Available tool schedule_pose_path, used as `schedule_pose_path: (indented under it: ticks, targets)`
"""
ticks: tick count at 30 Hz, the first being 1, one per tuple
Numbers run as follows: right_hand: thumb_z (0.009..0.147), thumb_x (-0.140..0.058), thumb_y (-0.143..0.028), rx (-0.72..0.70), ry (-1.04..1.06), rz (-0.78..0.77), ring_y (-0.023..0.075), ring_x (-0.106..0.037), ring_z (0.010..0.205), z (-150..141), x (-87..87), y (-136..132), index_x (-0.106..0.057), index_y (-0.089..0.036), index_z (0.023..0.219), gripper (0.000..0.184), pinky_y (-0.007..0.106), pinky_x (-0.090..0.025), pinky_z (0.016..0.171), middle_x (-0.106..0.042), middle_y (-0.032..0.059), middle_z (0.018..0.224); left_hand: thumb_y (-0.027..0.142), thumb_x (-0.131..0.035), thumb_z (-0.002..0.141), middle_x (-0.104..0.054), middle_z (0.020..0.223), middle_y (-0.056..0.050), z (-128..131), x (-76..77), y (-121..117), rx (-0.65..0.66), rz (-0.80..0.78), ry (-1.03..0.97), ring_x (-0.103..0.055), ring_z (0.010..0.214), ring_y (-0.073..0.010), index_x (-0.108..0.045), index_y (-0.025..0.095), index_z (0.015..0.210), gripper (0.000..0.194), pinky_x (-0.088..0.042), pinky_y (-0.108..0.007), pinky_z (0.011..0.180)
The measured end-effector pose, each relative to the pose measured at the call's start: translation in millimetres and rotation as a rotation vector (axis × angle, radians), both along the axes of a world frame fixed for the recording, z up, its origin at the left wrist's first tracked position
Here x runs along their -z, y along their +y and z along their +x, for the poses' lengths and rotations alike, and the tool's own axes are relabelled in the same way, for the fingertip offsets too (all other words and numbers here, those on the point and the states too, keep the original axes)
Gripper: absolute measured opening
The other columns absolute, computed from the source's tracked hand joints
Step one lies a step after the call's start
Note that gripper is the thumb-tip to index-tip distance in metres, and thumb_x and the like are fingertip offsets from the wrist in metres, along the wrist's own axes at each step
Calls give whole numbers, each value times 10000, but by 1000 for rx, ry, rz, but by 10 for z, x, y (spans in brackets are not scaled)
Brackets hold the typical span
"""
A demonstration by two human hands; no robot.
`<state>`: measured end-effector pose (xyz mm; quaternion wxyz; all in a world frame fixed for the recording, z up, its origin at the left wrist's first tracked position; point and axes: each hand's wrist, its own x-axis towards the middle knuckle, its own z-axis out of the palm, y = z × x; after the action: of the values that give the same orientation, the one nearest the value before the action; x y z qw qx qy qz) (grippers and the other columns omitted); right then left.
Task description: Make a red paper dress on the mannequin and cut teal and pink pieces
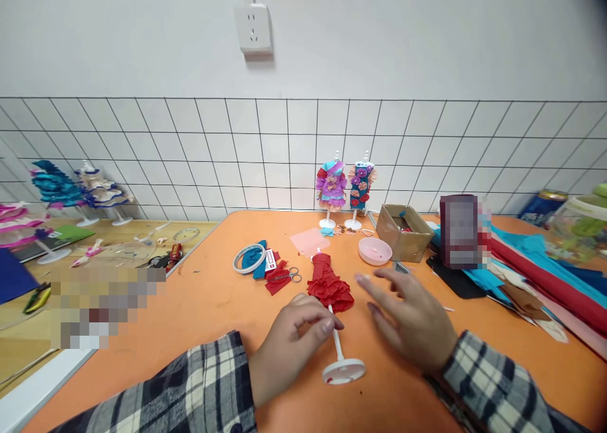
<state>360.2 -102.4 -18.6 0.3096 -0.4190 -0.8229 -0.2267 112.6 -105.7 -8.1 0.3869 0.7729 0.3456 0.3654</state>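
Observation:
A small white dress form stand [338, 344] leans away from me with its round base towards me. It wears a red ruffled crepe-paper dress [329, 284]. My left hand [298, 335] is closed at the pole just below the skirt, its thumb and fingertips by the pole. To the right of the dress, my right hand [410, 316] hovers with fingers apart and nothing in them. Beyond my left hand lie scissors [291, 275] on red paper scraps [277, 284], beside a roll of white tape [249, 259] and a blue piece of paper [260, 270].
A pink bowl [375, 251] and a cardboard box [405, 234] stand behind my right hand. Two dressed forms [331, 189] are near the wall. A phone [459, 231] and rolls of coloured paper [550, 281] occupy the right. More dressed forms [102, 189] stand on the left table.

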Motion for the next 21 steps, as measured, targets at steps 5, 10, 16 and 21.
schedule_pose_path:
  ticks: [5,10,16,21]
  targets:
    - [830,-529,-111,-170,28,91,295,-521,1169,-392,18,-148,-600,-254,1291,488,487,-454,913,-478,127,1407,514,-399,959,-619,734,-51,33,76,65,5,-107,-95,-561,808,-210,-678,153,787,488,-417,-311,773]
    - [872,-505,-152,-174,-44,205,268,-469,1259,-441,-40,-167,-653,-243,1216,385,545,-315,1070,-570,66,1363,458,-413,960,-588,705,-36,21,102,71,-28,-92,-120,-540,760,-193,-583,163,687,437,-404,-300,753]
    - [903,-500,-193,-137,-130,245,239,-391,1348,-448,-95,-217,-630,-228,1246,369,528,-184,1161,-562,25,1387,392,-419,957,-619,734,-47,4,93,88,-17,-81,-120,-562,813,-205,-584,168,683,391,-410,-308,799]
    - [923,-458,-199,-123,-78,131,263,-355,1386,-437,-55,-212,-618,-237,1261,376,526,-250,1122,-487,62,1454,380,-399,962,-625,750,-52,18,75,82,-17,-42,-56,-562,807,-201,-597,164,702,392,-408,-308,795]
